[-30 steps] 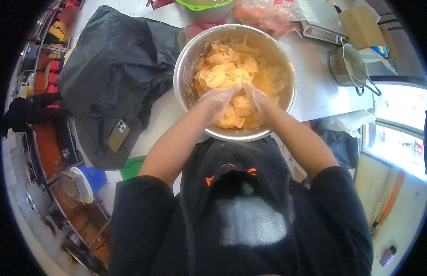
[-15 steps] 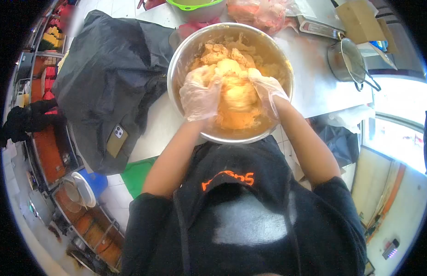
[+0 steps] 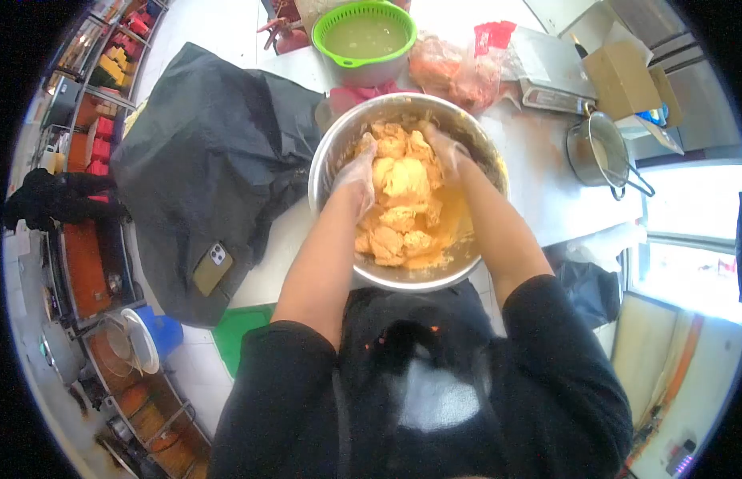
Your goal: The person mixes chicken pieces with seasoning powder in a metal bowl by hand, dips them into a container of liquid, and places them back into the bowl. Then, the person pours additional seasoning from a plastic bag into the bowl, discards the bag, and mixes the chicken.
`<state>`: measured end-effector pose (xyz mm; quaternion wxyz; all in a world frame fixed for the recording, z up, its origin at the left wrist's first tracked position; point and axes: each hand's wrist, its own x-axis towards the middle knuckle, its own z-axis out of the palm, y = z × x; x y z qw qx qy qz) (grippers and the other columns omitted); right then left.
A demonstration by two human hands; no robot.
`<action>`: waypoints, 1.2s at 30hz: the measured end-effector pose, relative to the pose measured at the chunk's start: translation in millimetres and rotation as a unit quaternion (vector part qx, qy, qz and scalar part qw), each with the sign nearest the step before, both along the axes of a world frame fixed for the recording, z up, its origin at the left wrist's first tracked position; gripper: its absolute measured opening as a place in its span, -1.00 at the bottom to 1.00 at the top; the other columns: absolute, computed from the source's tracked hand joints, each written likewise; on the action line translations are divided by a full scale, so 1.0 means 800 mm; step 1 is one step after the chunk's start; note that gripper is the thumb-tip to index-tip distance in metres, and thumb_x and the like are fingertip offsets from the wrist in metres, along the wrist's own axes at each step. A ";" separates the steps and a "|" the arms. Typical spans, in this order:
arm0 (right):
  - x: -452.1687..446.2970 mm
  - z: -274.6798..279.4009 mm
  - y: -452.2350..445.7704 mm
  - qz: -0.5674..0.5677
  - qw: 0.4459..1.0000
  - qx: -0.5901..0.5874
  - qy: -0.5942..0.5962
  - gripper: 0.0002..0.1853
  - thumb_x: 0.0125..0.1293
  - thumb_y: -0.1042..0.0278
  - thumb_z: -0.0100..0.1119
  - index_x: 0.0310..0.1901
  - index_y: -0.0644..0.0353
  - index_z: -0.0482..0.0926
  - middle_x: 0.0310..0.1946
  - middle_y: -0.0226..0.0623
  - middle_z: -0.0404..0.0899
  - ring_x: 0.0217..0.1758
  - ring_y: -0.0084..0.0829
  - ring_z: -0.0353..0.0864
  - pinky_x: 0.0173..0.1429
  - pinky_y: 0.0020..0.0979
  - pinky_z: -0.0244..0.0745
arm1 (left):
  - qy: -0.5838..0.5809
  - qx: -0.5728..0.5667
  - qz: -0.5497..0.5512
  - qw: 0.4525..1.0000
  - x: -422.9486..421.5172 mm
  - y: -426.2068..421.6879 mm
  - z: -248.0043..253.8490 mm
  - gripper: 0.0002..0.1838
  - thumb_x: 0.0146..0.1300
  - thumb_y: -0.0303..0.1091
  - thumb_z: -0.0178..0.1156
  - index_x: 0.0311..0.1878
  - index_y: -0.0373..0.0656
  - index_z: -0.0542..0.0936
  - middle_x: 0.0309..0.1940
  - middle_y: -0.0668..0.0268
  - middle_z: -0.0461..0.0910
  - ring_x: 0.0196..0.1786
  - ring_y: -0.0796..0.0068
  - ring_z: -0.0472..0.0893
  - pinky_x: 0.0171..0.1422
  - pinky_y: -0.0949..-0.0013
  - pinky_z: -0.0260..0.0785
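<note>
A large steel mixing bowl (image 3: pixel 317 188) stands at the table's front edge. In it lies a heap of meat pieces (image 3: pixel 404 177) coated in thick orange batter, probably chicken, with loose batter (image 3: pixel 455 219) pooled along the right side. My left hand (image 3: pixel 357 177), in a clear plastic glove, reaches inside the left wall and curls against the heap. My right hand (image 3: pixel 447 152), gloved likewise, is cupped at the heap's far right side. The batter and meat partly hide the fingers of both hands.
Black plastic sheeting (image 3: pixel 207 152) covers the left, with a phone (image 3: pixel 213 270) on it. Behind the bowl are a green colander (image 3: pixel 363 36) over a tub and bagged meat (image 3: pixel 451 72). A scale (image 3: pixel 551 97), cardboard box (image 3: pixel 622 80) and saucepan (image 3: pixel 596 152) stand right.
Both hands have moved deeper toward the far side of the bowl, one along each side of the heap. The meat pieces have shifted, and the view has tilted up slightly.
</note>
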<state>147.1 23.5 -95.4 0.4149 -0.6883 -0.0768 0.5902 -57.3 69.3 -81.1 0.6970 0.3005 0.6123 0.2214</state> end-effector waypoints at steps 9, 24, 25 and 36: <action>-0.034 0.050 -0.032 -0.001 0.989 -0.010 0.148 -0.45 0.39 -0.10 0.17 0.30 -0.02 0.50 0.18 -0.26 0.58 0.11 -0.30 0.63 0.08 -0.20 0.60 | 0.061 0.003 -0.232 0.971 0.007 0.006 0.059 -0.36 0.36 0.02 0.27 0.37 -0.16 0.46 0.11 0.14 0.65 0.12 0.29 0.64 0.21 0.25 0.45; -0.027 0.120 -0.081 -0.052 0.981 0.138 -0.122 -0.62 0.35 0.03 0.24 0.00 0.17 0.64 -0.19 -0.28 0.62 -0.18 -0.40 0.57 -0.06 -0.35 0.51 | 0.018 -0.046 -0.010 0.999 -0.026 -0.017 0.086 -0.42 0.45 0.10 0.12 0.27 -0.21 0.54 0.09 0.24 0.65 0.02 0.32 0.66 0.13 0.21 0.50; -0.009 0.088 -0.079 -0.096 0.976 0.156 -0.115 -0.59 0.34 -0.03 0.25 -0.04 0.17 0.64 -0.25 -0.28 0.62 -0.24 -0.40 0.56 -0.12 -0.34 0.51 | -0.031 -0.041 -0.004 0.999 -0.030 -0.008 0.041 -0.42 0.46 0.10 0.12 0.28 -0.21 0.53 0.11 0.23 0.64 0.05 0.32 0.65 0.16 0.22 0.48; -0.003 -0.020 -0.035 -0.130 0.961 0.151 0.191 -0.56 0.52 -0.08 -0.04 0.23 -0.02 0.54 0.14 -0.41 0.61 0.06 -0.37 0.59 0.18 -0.29 0.52 | 0.049 0.092 -0.121 0.987 -0.005 0.028 0.020 -0.12 0.38 0.25 0.13 0.57 -0.12 0.18 0.55 0.24 0.18 0.55 0.32 0.18 0.58 0.24 -0.03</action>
